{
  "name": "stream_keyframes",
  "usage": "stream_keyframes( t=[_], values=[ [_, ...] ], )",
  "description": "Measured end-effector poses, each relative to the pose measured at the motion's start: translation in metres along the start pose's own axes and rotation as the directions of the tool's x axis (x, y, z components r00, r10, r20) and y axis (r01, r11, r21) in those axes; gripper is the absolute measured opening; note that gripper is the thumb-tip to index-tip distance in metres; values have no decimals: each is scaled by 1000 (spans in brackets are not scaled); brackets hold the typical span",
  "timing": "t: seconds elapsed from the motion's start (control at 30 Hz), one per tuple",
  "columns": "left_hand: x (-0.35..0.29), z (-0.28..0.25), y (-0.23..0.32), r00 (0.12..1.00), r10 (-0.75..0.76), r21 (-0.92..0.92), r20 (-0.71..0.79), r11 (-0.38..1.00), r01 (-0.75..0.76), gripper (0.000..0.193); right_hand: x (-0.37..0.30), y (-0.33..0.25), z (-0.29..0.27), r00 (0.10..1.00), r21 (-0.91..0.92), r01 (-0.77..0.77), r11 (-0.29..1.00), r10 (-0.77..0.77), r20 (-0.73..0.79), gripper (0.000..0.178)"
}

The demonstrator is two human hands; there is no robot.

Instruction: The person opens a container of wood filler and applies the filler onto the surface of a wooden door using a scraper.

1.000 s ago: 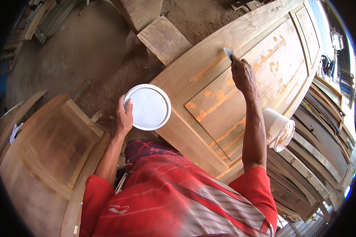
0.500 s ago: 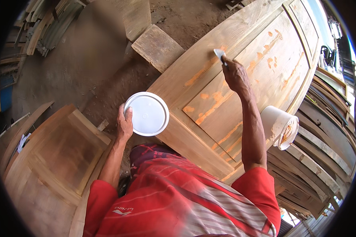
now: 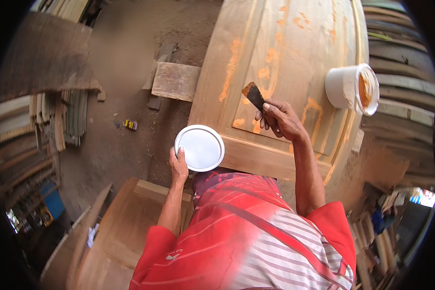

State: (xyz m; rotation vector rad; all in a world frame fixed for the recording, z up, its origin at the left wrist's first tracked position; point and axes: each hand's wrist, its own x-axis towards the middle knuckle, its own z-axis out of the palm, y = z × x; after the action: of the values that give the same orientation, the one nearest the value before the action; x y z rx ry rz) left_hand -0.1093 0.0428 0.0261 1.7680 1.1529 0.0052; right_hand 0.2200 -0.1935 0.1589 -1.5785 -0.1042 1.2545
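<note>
Orange filler smears the blade of the putty knife (image 3: 253,95), a short dark wedge. The right hand (image 3: 281,119) is wrapped closed around its handle, blade tip raised just off the wooden door (image 3: 275,58), over the lower part of the recessed panel.

The left hand (image 3: 178,164) pinches the rim of a round white lid (image 3: 199,148), thumb on top and fingers under, held level beside the door's near corner, over the dirt floor (image 3: 125,140). Smooth plastic with a raised lip; its face looks clean.

Door: pale raw timber, flat frame around a moulded panel, matte and dry, patched with orange streaks and blobs along the grooves. It lies flat, raised off the floor; what carries it is hidden.

White tub (image 3: 353,89) stands on the door's right side, tipped toward the edge, its inside coated orange.

Risks, as I judge them:
- Tub sits close to the edge and leans; a nudge from the elbow could roll it off.
- Knife corner held steep could gouge the soft panel rather than spread.
- Wet patches lie near the right forearm; a sleeve could drag through them.
- Lid held by the rim alone could tilt and drop any filler loaded onto it.

Rough wooden block (image 3: 176,81) lies beyond the door; stacked planks (image 3: 58,121) line the left.
</note>
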Motion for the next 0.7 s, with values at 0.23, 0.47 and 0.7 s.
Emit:
stream_keyframes(
  t=[0.23, 0.47, 0.7],
  values=[
    [40, -41, 1, 942, 119, 34, 313, 990, -136, 43, -81, 134, 71, 733, 141, 307, 941, -139, -665, 37],
    [72, -98, 4, 870, 119, -123, 479, 990, -68, 41, -124, 281, 178, 120, -226, -134, 965, -210, -970, 51],
    [124, -129, -6, 818, 170, -190, 549, 979, -75, 39, -91, 330, 184, -6, -337, -209, 918, -346, -938, 60]
  ],
)
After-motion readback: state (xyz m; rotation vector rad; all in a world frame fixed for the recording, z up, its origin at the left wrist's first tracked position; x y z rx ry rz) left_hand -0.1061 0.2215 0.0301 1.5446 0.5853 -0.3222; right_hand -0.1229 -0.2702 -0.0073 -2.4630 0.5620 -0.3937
